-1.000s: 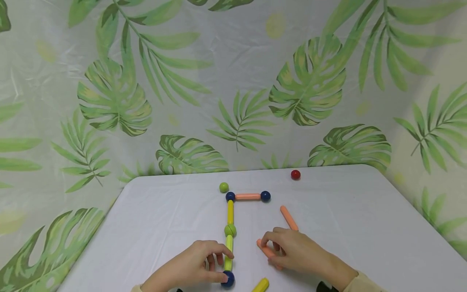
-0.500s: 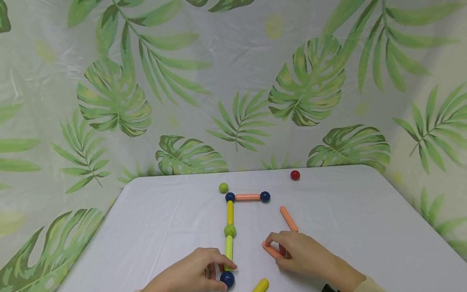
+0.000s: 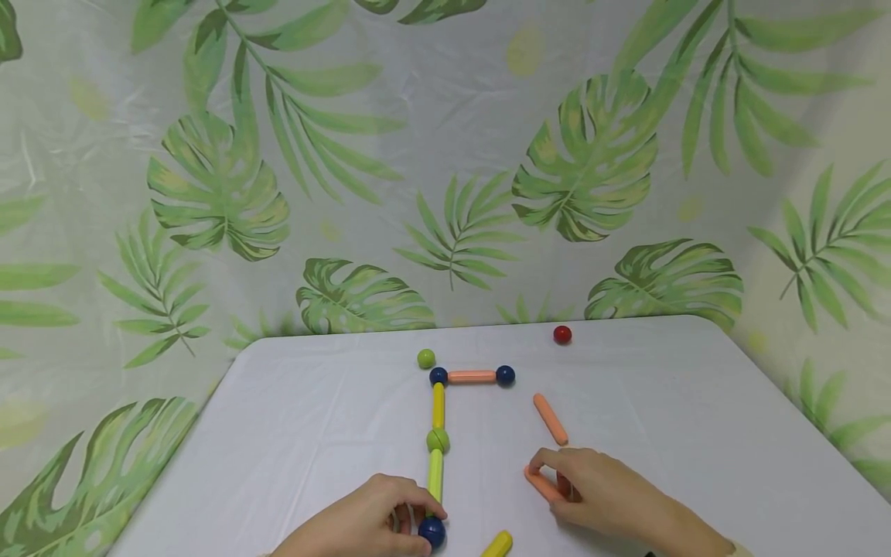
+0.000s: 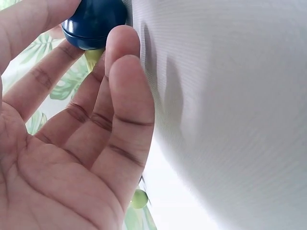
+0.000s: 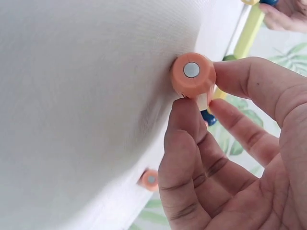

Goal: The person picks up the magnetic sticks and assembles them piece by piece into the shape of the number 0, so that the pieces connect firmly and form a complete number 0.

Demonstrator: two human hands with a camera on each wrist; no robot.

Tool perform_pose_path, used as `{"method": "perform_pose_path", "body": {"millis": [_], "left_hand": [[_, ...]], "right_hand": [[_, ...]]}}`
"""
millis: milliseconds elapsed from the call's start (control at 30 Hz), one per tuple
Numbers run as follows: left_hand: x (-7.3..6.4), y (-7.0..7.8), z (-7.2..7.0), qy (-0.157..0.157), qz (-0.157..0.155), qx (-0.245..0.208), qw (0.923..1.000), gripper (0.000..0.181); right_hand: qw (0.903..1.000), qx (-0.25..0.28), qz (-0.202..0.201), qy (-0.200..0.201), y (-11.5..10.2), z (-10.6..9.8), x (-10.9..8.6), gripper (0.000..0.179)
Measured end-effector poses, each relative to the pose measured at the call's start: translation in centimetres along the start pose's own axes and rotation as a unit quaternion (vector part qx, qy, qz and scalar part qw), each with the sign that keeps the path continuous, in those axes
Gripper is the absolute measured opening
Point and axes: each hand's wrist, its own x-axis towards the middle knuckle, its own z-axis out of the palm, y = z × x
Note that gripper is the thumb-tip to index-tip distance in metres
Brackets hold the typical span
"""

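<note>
My left hand [image 3: 379, 517] grips a dark blue ball [image 3: 432, 531] at the near end of a chain of magnetic sticks and balls; thumb and fingers lie around it in the left wrist view. From that ball a lime stick [image 3: 435, 477] leads to a green ball [image 3: 438, 440], then a yellow stick [image 3: 438, 405] and another blue ball [image 3: 438, 376]. There an orange stick [image 3: 472, 377] turns right to a further blue ball [image 3: 505, 375]. My right hand [image 3: 599, 487] pinches a separate orange magnetic stick [image 5: 193, 74] between thumb and fingers, close over the table.
A loose orange stick [image 3: 551, 418] lies beyond my right hand. Near the front edge is a yellow stick [image 3: 497, 545], partly out of frame. Toward the back of the white table [image 3: 313, 402] sit a green ball [image 3: 426, 358] and a red ball [image 3: 562, 334].
My right hand has moved right and slightly nearer with the orange stick, away from the chain. The left hand has lowered a little and stays at the near blue ball.
</note>
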Motion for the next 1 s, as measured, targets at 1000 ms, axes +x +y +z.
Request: {"method": "perform_pose_path", "body": {"millis": [1000], "left_hand": [[-0.2,-0.2,0.1,0.002,0.000,-0.007,1.0000,0.028]], "right_hand": [[0.9972,0.024,0.003,-0.071,-3.3,0.3,0.5,0.030]]}}
